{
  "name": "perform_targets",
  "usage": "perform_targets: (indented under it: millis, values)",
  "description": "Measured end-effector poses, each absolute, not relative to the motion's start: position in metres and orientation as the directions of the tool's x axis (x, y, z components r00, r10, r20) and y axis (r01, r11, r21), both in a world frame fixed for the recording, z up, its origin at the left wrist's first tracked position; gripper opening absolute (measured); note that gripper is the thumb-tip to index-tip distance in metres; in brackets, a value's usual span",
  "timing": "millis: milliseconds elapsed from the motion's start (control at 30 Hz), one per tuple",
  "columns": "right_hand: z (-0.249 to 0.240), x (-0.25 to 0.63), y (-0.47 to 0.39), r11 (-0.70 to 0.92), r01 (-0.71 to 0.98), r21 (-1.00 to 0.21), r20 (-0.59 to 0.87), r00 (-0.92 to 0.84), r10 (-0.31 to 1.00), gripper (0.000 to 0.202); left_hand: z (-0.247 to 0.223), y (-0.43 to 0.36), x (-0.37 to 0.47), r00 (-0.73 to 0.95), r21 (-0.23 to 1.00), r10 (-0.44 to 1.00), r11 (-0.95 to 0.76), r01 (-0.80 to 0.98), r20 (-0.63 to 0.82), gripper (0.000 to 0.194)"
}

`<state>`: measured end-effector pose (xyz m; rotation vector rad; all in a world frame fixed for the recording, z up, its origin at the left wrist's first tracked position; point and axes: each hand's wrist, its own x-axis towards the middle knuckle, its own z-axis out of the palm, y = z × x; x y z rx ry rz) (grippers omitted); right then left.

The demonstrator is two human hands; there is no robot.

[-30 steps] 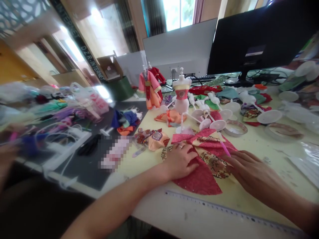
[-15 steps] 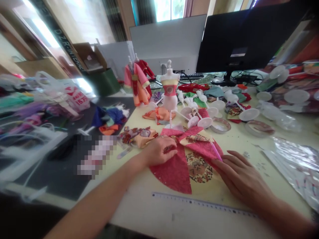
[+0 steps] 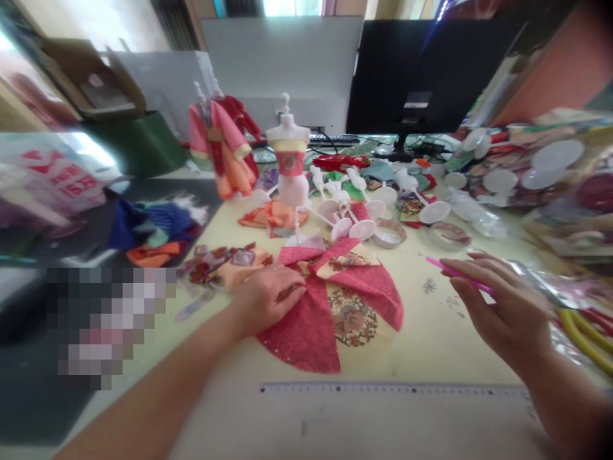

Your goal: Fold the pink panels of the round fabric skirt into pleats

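A red doll skirt with a floral, cream-coloured panel lies spread on the table, its upper part folded over. Tiny pale dots show along its lower left hem. My left hand rests on the skirt's left side, fingers curled in and closed on the fabric. Off to the right, my right hand is raised over the table, gripping a slim pink pen-shaped stick between thumb and fingers. Its tip points left. Small shiny bits lie scattered near that hand.
A ruler lies in front of the skirt. Behind stand a white doll bust, dressed doll forms and toppled white stands. Tape rolls, a black monitor and fabric scraps surround the work area.
My right hand has lifted off the skirt's right edge and moved right with the pink stick. The skirt's right flap now lies uncovered. My left hand stays on the skirt; the view has shifted right.
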<state>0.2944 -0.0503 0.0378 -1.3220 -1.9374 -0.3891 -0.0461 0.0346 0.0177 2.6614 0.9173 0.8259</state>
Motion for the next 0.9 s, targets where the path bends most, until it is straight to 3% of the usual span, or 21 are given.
perform_targets:
  millis: [100,467,667,900]
  values:
    - [0.048,0.308,-0.055,0.382,0.905,-0.187,0.717,-0.139,0.683,0.008,0.016,0.036,-0.046,0.653,0.338,0.621,-0.784,0.52,0.435,0.015]
    - [0.026,0.322,-0.06,0.377,0.893,-0.247,0.771,-0.055,0.635,0.016,0.003,0.036,-0.045,0.624,0.307,0.608,-0.791,0.529,0.491,0.015]
    - [0.024,0.319,-0.055,0.402,0.887,-0.227,0.776,-0.085,0.625,0.015,0.005,0.033,-0.048,0.686,0.266,0.606,-0.795,0.545,0.402,0.017]
    - [0.027,0.328,-0.06,0.274,0.93,-0.245,0.754,0.005,0.657,0.021,0.002,0.036,-0.051,0.708,0.208,0.548,-0.832,0.514,0.444,0.015]
